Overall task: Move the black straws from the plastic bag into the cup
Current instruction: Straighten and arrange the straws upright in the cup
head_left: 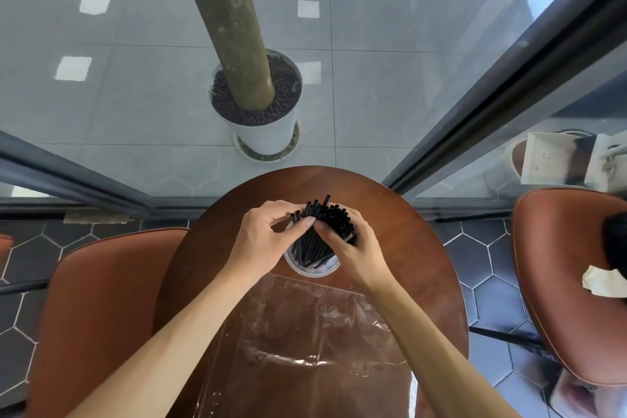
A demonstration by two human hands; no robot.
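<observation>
Round wooden table; unlabelled cup of black straws.

No text, label, brand, number or sign can be read anywhere in this view.
</observation>
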